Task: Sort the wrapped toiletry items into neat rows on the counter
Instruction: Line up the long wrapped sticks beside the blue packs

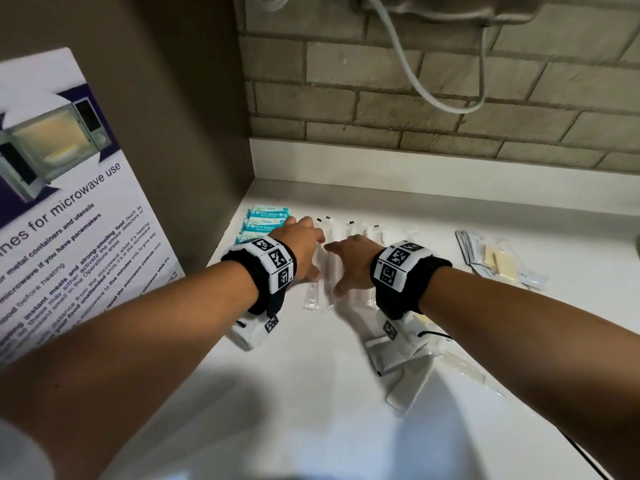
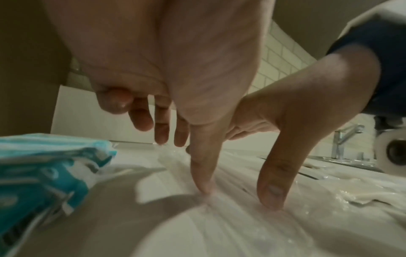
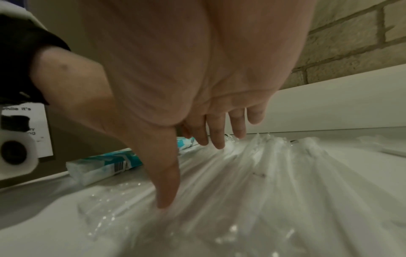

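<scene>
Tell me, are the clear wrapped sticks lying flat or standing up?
Lying flat. The clear wrapped sticks lie side by side on the counter, under the left hand and right hand.

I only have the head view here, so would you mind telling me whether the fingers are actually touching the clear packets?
Observer: Yes. In the left wrist view the left hand has its thumb tip pressed on the clear packets.
Operator: Thank you. And the other hand?
Observer: In the right wrist view the right hand has straight fingers, and its thumb tip also presses the plastic.
Operator: Is anything beyond the counter's right end?
Observer: The left wrist view shows a tap there, which the head view lacks.
</scene>
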Demonstrator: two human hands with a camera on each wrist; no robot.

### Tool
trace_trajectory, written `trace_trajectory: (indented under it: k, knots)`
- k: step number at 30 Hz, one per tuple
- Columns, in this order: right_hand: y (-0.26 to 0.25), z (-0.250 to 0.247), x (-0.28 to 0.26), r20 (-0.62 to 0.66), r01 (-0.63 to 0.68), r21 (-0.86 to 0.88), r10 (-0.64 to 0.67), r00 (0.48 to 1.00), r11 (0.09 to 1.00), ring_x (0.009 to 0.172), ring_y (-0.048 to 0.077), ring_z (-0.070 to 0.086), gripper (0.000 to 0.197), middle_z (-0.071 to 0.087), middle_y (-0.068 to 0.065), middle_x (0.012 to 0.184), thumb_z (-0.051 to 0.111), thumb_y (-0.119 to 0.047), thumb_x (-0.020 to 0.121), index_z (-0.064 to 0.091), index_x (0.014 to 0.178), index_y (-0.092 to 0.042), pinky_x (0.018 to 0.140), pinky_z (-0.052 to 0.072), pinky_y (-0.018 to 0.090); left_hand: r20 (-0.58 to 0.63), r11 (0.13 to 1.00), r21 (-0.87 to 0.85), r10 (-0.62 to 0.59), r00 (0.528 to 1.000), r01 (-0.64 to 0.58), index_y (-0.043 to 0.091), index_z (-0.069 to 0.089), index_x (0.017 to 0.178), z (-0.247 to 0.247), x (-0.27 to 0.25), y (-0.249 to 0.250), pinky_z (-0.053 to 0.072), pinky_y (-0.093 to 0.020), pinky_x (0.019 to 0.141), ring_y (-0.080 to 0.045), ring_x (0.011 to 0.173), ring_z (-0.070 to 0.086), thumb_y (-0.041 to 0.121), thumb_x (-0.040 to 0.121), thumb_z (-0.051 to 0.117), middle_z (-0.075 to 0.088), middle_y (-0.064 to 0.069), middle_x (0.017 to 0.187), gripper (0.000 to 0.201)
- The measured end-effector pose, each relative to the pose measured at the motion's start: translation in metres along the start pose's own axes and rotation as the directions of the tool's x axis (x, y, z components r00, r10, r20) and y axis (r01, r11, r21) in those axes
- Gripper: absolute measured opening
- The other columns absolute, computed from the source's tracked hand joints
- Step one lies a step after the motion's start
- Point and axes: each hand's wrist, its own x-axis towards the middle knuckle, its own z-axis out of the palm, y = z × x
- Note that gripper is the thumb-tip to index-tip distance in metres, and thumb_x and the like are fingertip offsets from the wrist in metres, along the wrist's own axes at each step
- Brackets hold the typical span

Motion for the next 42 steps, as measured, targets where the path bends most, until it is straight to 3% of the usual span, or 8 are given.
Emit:
trace_trajectory:
  k: [3,6,9,12,15,19,33,42]
  knots:
    - [-0.002,0.003,0.002,0.021,0.003,-0.002,-0.003,1.000,1.000,0.134,0.028,0.041,0.089,0.054,0.007,0.138,0.074,-0.045,0.077,0.028,0.151,-0.024,0.106,0.039,0.038,0.065,0.996,0.095,-0.010,0.998,0.004,0.035,0.052,0.130,-0.007,-0.010,0.005,0.040,-0.040,0.097,-0.028,0.112,0.040,0.060,0.070,0.072,0.046,-0.002,0.114,0.068]
    - [-0.003,0.002,0.003,0.032,-0.019,0.013,0.019,0.999,1.000,0.129,0.028,0.044,0.088,0.058,0.009,0.131,0.075,-0.046,0.075,0.034,0.148,-0.022,0.101,0.045,0.040,0.122,0.989,0.145,-0.009,0.993,-0.008,0.035,0.049,0.132,-0.005,-0.015,0.006,0.034,-0.039,0.094,-0.029,0.109,0.035,0.066,0.071,0.068,0.041,-0.003,0.104,0.070]
    - [-0.005,-0.001,0.003,0.040,-0.039,0.048,0.038,0.999,0.998,0.125,0.029,0.050,0.087,0.058,0.010,0.130,0.079,-0.037,0.074,0.035,0.146,-0.018,0.095,0.050,0.041,0.127,0.974,0.211,0.052,0.991,-0.078,0.031,0.050,0.131,0.001,-0.014,0.001,0.029,-0.040,0.092,-0.027,0.110,0.034,0.069,0.075,0.061,0.056,0.002,0.107,0.069]
    - [-0.006,-0.003,0.003,0.046,-0.059,0.088,0.055,0.997,0.994,0.116,0.033,0.058,0.088,0.054,0.013,0.132,0.081,-0.030,0.072,0.032,0.145,-0.017,0.090,0.053,0.043,0.141,0.970,0.239,0.013,0.990,-0.047,0.029,0.056,0.123,-0.001,-0.012,-0.003,0.029,-0.040,0.089,-0.026,0.106,0.031,0.069,0.075,0.061,0.057,0.002,0.104,0.063]
    - [-0.009,-0.004,0.004,0.061,-0.054,0.080,0.049,0.997,0.995,0.114,0.033,0.060,0.088,0.054,0.013,0.132,0.081,-0.029,0.074,0.031,0.145,-0.016,0.088,0.053,0.041,0.149,0.957,0.288,-0.018,0.989,-0.026,0.032,0.052,0.131,-0.007,-0.013,-0.005,0.030,-0.039,0.091,-0.029,0.112,0.030,0.070,0.076,0.060,0.055,-0.002,0.114,0.068]
    - [-0.012,-0.002,0.003,0.085,-0.031,0.111,0.021,0.996,0.993,0.113,0.032,0.060,0.086,0.055,0.012,0.131,0.080,-0.027,0.076,0.031,0.146,-0.015,0.090,0.053,0.041,0.162,0.952,0.306,-0.059,0.985,0.006,0.033,0.050,0.134,-0.009,-0.012,-0.010,0.032,-0.040,0.095,-0.030,0.116,0.030,0.071,0.076,0.058,0.051,-0.004,0.119,0.070]
    - [-0.012,-0.001,0.004,0.079,-0.030,0.215,0.014,0.997,0.976,0.123,0.032,0.055,0.096,0.054,0.014,0.136,0.076,-0.026,0.081,0.014,0.153,-0.014,0.099,0.048,0.041,0.144,0.960,0.281,-0.027,0.989,-0.014,0.029,0.045,0.139,-0.011,-0.017,-0.012,0.028,-0.041,0.099,-0.029,0.122,0.030,0.064,0.081,0.060,0.051,-0.003,0.132,0.070]
    - [-0.009,0.000,0.006,0.093,-0.017,0.245,-0.006,0.996,0.969,0.130,0.030,0.049,0.101,0.046,0.014,0.145,0.075,-0.024,0.082,0.005,0.155,-0.014,0.104,0.044,0.039,0.150,0.964,0.267,-0.031,0.988,-0.011,0.034,0.048,0.133,-0.003,-0.007,-0.019,0.034,-0.044,0.096,-0.030,0.114,0.032,0.072,0.073,0.058,0.055,0.001,0.124,0.072]
